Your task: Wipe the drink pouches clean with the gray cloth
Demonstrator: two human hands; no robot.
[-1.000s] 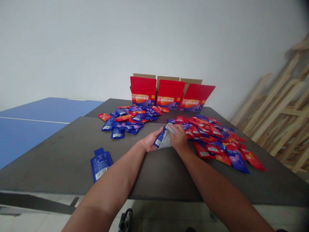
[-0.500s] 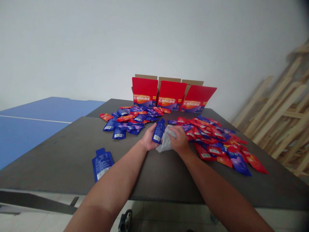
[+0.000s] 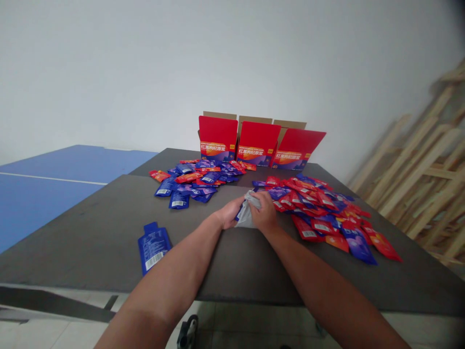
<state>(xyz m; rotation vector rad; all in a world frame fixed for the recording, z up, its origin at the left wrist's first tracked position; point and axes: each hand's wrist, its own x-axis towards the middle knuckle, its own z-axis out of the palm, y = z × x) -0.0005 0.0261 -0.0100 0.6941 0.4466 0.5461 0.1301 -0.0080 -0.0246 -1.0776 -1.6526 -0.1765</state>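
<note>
My left hand [image 3: 231, 213] is closed round a blue pouch [image 3: 239, 213], most of which is hidden by the fingers and a cloth. In my right hand [image 3: 265, 212] a light grey cloth [image 3: 247, 218] is gripped and pressed against the pouch. Both hands meet over the middle of the dark table. To the left, nearer the front edge, a single blue pouch [image 3: 154, 248] lies flat with its barcode up. Beyond my left hand spreads a pile of blue and red pouches [image 3: 199, 182]; a larger red and blue pile [image 3: 319, 203] lies right of my right hand.
Three red boxes [image 3: 218, 135] with raised flaps stand in a row at the back of the dark table [image 3: 90, 242]. A blue table [image 3: 47, 189] adjoins on the left. Wooden frames [image 3: 425, 165] lean at the right, and a wall rises behind.
My right hand has brought the cloth leftward onto the blue pouch, which now is mostly covered. My left hand has turned in toward the cloth. The piles and boxes stay put.
</note>
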